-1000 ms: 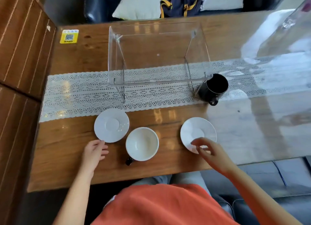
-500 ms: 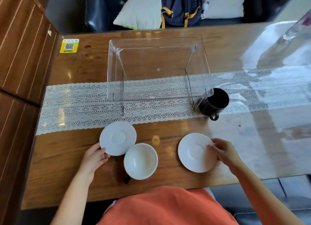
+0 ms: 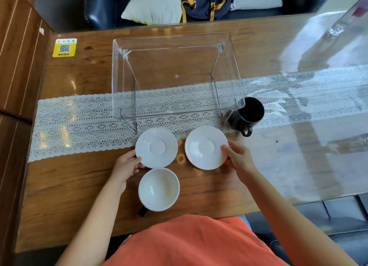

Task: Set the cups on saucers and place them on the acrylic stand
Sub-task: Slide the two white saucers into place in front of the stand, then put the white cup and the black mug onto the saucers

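Two white saucers lie side by side in front of the clear acrylic stand (image 3: 175, 44). My left hand (image 3: 127, 166) grips the near-left rim of the left saucer (image 3: 156, 147). The right saucer (image 3: 206, 147) is held at its right rim by my right hand (image 3: 238, 159). A white cup (image 3: 159, 189) with a dark handle stands empty just below the left saucer, close to its rim. At the stand's front right corner, a black cup (image 3: 248, 114) sits on the lace runner (image 3: 79, 122). The stand's top holds nothing.
The wooden table (image 3: 59, 186) has a glossy glass cover with glare at the right. A yellow QR sticker (image 3: 64, 47) is at the back left. A wood-panelled wall runs along the left. A sofa with cushions and a backpack (image 3: 207, 3) lies beyond the table.
Both hands slid the saucers away from me, toward the stand's front, and closer together. The white cup and black cup have stayed in place.
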`<state>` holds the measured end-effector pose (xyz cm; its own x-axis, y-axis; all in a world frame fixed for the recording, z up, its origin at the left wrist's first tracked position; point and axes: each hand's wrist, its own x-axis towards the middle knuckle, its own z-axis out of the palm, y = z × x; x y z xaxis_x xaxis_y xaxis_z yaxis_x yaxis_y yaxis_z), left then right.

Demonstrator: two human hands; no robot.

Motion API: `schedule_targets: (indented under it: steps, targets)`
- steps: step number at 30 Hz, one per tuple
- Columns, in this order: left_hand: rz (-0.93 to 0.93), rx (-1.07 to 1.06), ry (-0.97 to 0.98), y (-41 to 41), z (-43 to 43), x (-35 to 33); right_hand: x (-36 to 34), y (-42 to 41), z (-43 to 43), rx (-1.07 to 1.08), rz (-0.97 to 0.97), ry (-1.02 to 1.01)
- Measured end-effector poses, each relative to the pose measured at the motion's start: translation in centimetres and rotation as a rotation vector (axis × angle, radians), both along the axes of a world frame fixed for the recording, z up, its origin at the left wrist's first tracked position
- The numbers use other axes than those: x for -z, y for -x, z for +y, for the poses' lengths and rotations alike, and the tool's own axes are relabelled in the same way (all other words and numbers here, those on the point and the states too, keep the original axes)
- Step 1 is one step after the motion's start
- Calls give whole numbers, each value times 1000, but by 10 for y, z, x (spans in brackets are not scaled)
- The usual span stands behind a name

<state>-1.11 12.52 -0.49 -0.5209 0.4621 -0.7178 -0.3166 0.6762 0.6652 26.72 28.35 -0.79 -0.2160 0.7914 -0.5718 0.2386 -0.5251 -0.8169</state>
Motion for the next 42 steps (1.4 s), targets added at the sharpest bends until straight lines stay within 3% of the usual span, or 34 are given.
schedule_targets:
  steps: [10, 16, 19, 21, 24, 27, 30, 33, 35, 39, 42]
  targets:
    - [202, 181, 89, -19, 11, -1, 12, -1, 6, -25, -149, -67]
    - [204, 106, 129, -23, 6, -1, 6, -17, 1, -57, -158, -75]
    - [261, 199, 153, -22, 0, -7, 0, -27, -2, -43, -305, -265]
    - [405, 279, 143, -27, -7, -10, -4, -32, 0, 25, -351, -416]
    - [603, 308, -18, -39, -20, -22, -17, -35, 16, 144, -325, -526]
    - [612, 516, -131, -53, -32, -34, -30, -31, 47, 50, -420, -618]
    - [748, 914, -79, -67, -45, -37, -39, -20, 88, -196, -575, -700]
    - [814, 1173, -11, -69, -54, -30, -35, -8, 117, -428, -644, -604]
    - [838, 1196, -5, -65, -56, -27, -26, -5, 120, -429, -632, -586]
    - [903, 1105, -65, -67, -54, -26, -12, -8, 104, -222, -593, -669]
    - [852, 1059, -99, -64, -51, -22, -5, -18, 88, -128, -561, -704]
